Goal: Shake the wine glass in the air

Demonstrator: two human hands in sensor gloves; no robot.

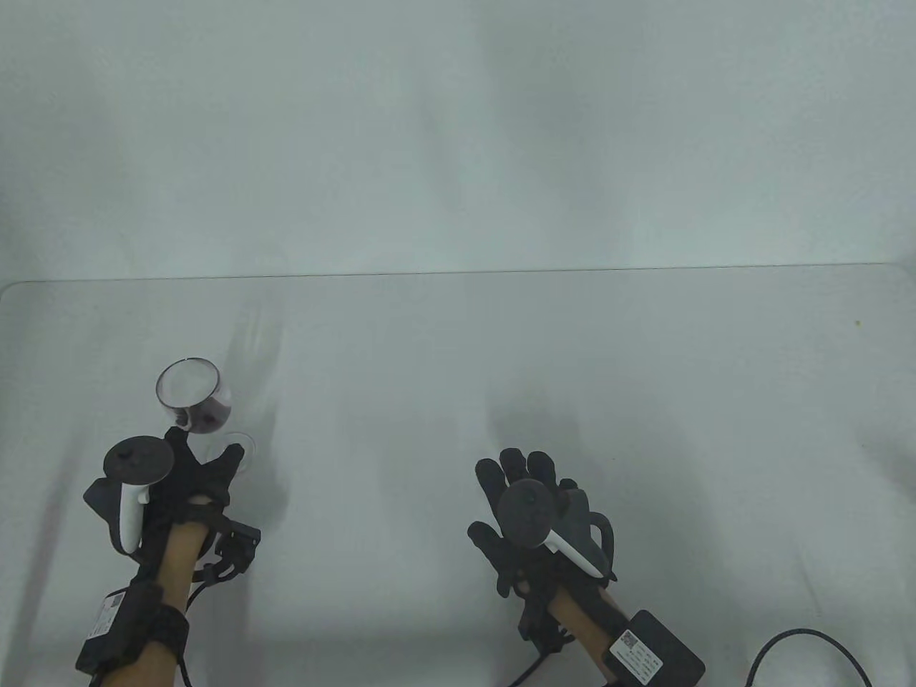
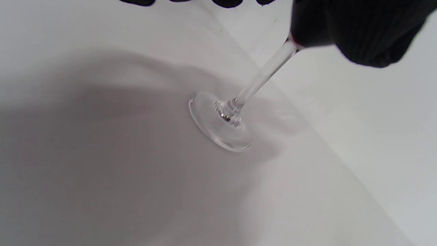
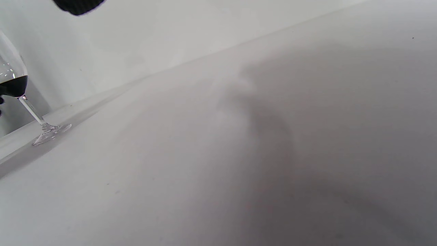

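Note:
A clear wine glass (image 1: 189,397) with dark red wine in its bowl is at the table's left. My left hand (image 1: 193,465) grips it around the lower bowl, and the glass tilts. In the left wrist view the fingers (image 2: 368,30) wrap the bowl, and the stem and round foot (image 2: 220,119) hang tilted close over the table; I cannot tell if the foot touches. The glass also shows at the left edge of the right wrist view (image 3: 20,92). My right hand (image 1: 529,486) is flat over the table at the near right, fingers spread, holding nothing.
The white table (image 1: 458,358) ends at a far edge (image 1: 458,274) against a pale wall. A black cable (image 1: 794,644) curls at the near right corner. A small speck (image 1: 856,322) lies at the far right.

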